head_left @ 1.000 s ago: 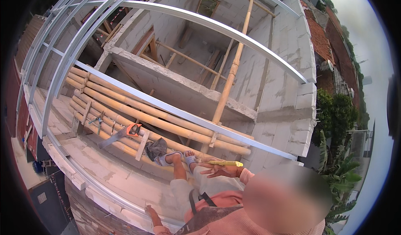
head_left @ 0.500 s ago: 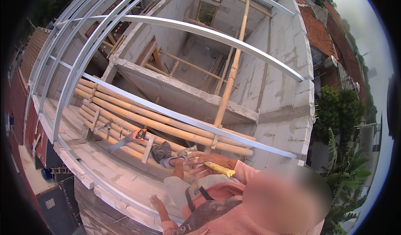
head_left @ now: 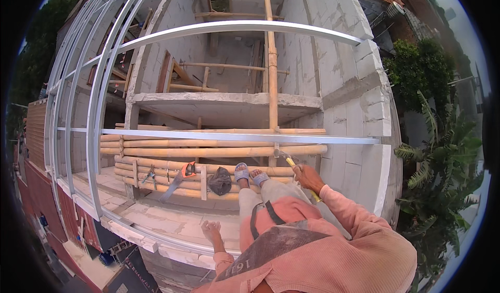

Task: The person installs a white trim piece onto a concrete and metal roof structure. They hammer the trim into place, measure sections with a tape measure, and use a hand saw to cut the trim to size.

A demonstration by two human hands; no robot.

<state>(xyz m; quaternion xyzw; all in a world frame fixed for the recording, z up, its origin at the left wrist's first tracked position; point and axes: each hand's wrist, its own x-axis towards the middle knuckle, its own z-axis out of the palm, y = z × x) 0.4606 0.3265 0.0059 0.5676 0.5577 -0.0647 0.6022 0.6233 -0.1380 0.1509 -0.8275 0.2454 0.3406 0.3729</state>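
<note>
My right hand (head_left: pixel 308 179) is wrapped round the yellow handle of a hammer (head_left: pixel 289 161), right of my feet. Its metal head reaches toward the bamboo poles (head_left: pixel 219 151), where it looks blurred. Down on the left, my left hand (head_left: pixel 212 232) is empty, fingers apart and slightly bent, over the pale block wall top (head_left: pixel 179 222). I cannot tell whether it touches the blocks. Both my sandalled feet (head_left: pixel 242 173) stand on the poles. Beside them lie a dark bag (head_left: pixel 220 181), a handsaw (head_left: pixel 172 187) with an orange handle, and pliers (head_left: pixel 149 175).
A silver metal channel (head_left: pixel 234 136) crosses just beyond the poles, and another beam (head_left: pixel 219 28) spans farther off. Several metal rails (head_left: pixel 96 116) run along the left. Beyond a concrete ledge (head_left: pixel 224 99) the room drops deep below. An upright bamboo pole (head_left: pixel 272 74) stands there.
My right hand has moved right and outward with the hammer, whose head now points away from me. My left hand is still empty. The view has turned and shifted.
</note>
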